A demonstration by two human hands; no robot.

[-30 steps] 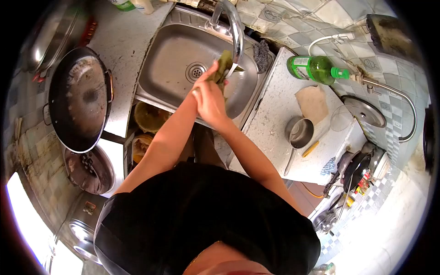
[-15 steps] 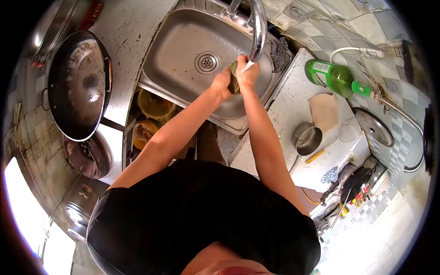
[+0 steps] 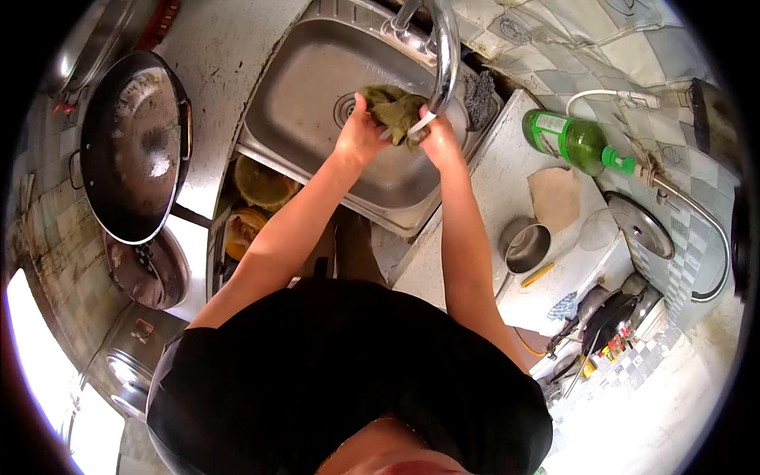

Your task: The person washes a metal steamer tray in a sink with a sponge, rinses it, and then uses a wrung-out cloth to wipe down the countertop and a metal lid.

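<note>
A wet olive-green cloth (image 3: 393, 109) is spread loosely between my hands over the sink (image 3: 297, 67). My left hand (image 3: 362, 138) holds its left side from below, thumb raised along the edge, most fingers hidden beneath the fabric. At the cloth's right side, my right hand (image 3: 441, 141) grips the edge, its fingers partly hidden by the tap spout and the water. From the curved chrome tap (image 3: 447, 59) a white stream of water (image 3: 423, 122) falls onto the cloth and right fingers.
A dark scouring pad (image 3: 480, 99) lies at the sink's right corner. Right of it are a green bottle (image 3: 566, 141), a small saucepan (image 3: 526, 245), a yellow-handled utensil (image 3: 538, 275) and a pot lid (image 3: 643, 226). A large black pan (image 3: 134, 150) stands at left.
The cloth, bunched between my closed hands before, is now opened out. My left hand has moved left and my right hand slightly right and down, so they are farther apart.
</note>
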